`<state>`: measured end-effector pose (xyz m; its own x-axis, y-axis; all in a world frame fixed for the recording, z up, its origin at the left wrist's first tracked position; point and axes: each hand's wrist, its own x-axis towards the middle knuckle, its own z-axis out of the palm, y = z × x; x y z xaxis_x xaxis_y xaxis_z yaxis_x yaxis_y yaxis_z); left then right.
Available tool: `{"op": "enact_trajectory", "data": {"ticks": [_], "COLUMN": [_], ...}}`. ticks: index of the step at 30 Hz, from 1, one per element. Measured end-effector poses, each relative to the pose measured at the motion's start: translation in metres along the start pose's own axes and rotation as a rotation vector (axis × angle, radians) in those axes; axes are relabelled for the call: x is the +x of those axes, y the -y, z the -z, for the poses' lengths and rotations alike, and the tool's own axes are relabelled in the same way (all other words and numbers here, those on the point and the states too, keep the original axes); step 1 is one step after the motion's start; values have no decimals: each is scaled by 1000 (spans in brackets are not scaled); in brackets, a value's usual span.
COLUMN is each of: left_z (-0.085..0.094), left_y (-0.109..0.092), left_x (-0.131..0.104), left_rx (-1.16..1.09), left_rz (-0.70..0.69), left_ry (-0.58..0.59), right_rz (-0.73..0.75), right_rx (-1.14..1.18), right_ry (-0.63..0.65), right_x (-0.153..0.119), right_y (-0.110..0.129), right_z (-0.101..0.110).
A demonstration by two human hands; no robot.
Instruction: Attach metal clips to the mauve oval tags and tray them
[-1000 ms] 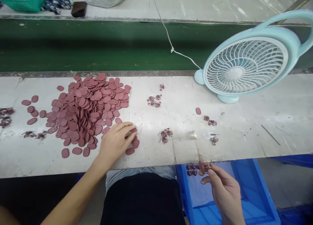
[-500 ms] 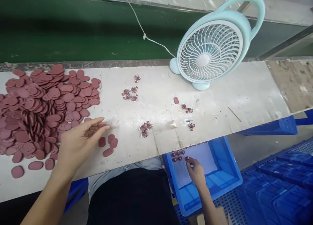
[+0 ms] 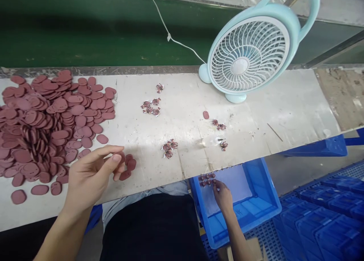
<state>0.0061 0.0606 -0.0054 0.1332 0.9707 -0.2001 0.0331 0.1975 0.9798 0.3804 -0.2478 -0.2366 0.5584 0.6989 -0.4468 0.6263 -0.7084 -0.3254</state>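
Observation:
My left hand is at the right edge of a large heap of reddish-brown oval discs. Its thumb and fingers pinch one oval disc. Just beyond the fingertips, a few loose discs lie on the table. My right hand is down inside a blue plastic bin, its fingertips closed on a small brown piece that they largely cover. That piece sits at the end of short rows of similar brown pieces on the bin's pale bottom.
Small brown figure-like pieces lie in clusters on the white table. A clear bottle with a dark thin tip lies right of them. A light-blue fan stands behind. Stacked blue crates are at lower right.
My left hand has taken hold of one loose disc near the heap. My right hand has moved slightly left, bringing its brown piece against the rows in the bin.

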Motion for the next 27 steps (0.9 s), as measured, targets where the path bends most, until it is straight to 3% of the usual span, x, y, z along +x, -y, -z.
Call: {"op": "enact_trajectory", "data": {"ticks": [11,17,21,24,27], "left_z": [6,9,11,2,-20], "left_y": [-3,0,4,9,15], "left_x": [-7,-8,-16,-29,-44], "left_rx": [-192,-278,-349,-414,-525], "left_rz": [170,230,275,344,437], "left_ry": [-23,-33,11,103,214], "right_rz": [-56,-128,-187,-169,-57], "right_rx": [37,157,326,548,846], "right_ry": [11,-60,-271,-429,-359], "right_x": [2,3,-4,-20,-33], "right_y": [9,33,69,115,173], "right_z": [5,19,57,97,130]}}
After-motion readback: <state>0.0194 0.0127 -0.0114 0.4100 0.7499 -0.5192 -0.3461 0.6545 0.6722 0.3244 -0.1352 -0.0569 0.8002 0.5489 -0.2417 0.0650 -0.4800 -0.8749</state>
